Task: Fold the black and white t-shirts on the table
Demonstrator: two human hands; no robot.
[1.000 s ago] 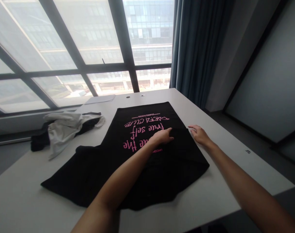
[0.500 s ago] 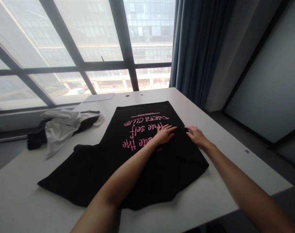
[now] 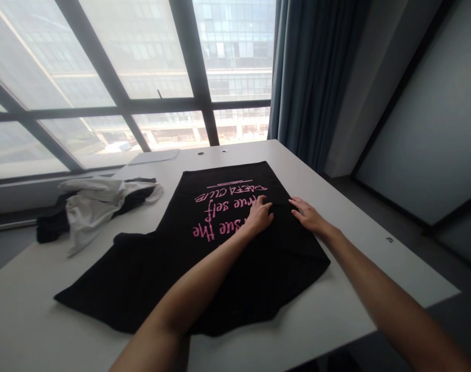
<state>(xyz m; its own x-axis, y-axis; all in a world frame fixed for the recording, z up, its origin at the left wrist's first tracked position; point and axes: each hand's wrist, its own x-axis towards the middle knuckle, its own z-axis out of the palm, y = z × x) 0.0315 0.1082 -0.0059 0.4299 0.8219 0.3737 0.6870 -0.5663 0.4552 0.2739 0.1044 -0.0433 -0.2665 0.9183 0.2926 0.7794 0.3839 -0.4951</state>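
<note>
A black T-shirt [image 3: 142, 279] with pink lettering lies spread on the white table, its print upside down to me and its hem toward the window. My left hand [image 3: 260, 215] rests on the shirt over the right end of the lettering, fingers apart and slightly bent, gripping nothing. At the shirt's right side edge is my right hand [image 3: 307, 215], fingers stretched out and apart, with the fingertips on or just over the cloth. My left forearm crosses the middle of the shirt and hides part of it.
Grey and black crumpled clothes [image 3: 91, 206] lie at the table's left edge. A flat pale sheet [image 3: 153, 156] lies at the far left of the white table [image 3: 375, 263]. Windows [image 3: 142, 51] stand behind, with a blue curtain [image 3: 305, 77] at the right.
My left hand has drawn slightly back and its fingers are more bent. My right hand's fingers are straighter along the shirt's edge. The view has shifted slightly; the shirt lies as before.
</note>
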